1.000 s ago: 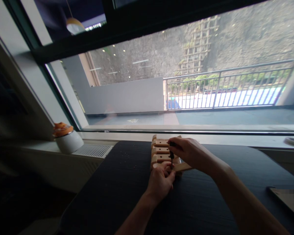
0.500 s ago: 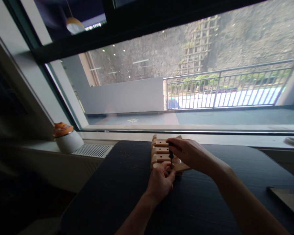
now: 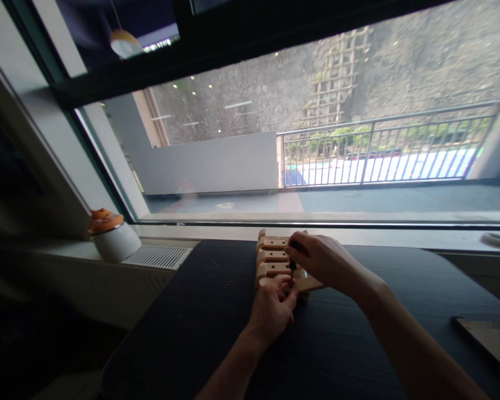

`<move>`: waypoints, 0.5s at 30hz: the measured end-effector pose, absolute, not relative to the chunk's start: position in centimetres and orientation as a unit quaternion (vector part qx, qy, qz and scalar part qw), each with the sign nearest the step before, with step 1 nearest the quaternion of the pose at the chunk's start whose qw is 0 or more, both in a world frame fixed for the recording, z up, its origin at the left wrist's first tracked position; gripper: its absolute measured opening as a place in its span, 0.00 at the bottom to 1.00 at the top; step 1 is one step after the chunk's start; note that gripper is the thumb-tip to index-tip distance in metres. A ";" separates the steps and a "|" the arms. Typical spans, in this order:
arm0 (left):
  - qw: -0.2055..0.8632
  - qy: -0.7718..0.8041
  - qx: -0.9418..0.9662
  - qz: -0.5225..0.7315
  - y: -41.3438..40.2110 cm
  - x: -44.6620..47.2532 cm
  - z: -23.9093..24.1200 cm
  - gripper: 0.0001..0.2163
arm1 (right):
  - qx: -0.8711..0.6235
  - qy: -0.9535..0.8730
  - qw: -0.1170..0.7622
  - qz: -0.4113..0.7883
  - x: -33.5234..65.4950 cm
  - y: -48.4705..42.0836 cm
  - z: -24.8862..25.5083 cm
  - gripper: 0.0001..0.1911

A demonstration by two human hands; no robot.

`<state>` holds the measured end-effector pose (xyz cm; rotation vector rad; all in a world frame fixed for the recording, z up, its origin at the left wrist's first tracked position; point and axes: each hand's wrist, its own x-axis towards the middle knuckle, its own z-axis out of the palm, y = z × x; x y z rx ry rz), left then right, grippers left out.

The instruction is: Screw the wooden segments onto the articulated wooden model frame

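A small wooden assembly of several stacked slats [image 3: 271, 256] rests on the black table [image 3: 200, 322] by the window. My right hand [image 3: 323, 261] is closed round the black handle of a small screwdriver [image 3: 292, 266], which stands upright with its tip down on the near wooden piece. My left hand [image 3: 272, 310] is curled at the near end of the assembly, fingers pinched at the screwdriver's tip and pressing on the wood. What lies under those fingertips is hidden.
A white pot with an orange lid [image 3: 112, 236] stands on the sill at the left, beside a vent grille [image 3: 156, 256]. A flat board [image 3: 489, 339] lies at the table's right edge. A small pale object [image 3: 496, 239] sits on the sill at far right.
My right hand has shifted slightly on the screwdriver handle; the view has drifted a little. The left hand and the wooden assembly stay where they were.
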<state>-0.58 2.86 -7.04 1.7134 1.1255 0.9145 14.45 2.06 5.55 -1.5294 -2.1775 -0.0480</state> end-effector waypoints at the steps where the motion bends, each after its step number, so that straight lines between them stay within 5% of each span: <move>1: 0.436 0.449 0.688 0.368 2.9 -0.6 -7.0 0.13 | -0.560 -0.794 0.235 -0.023 14.3 2.0 5.6 0.12; 15: 0.445 0.446 0.681 0.372 2.6 -0.5 -6.4 0.12 | -0.489 -0.836 0.247 0.039 13.6 0.7 6.4 0.18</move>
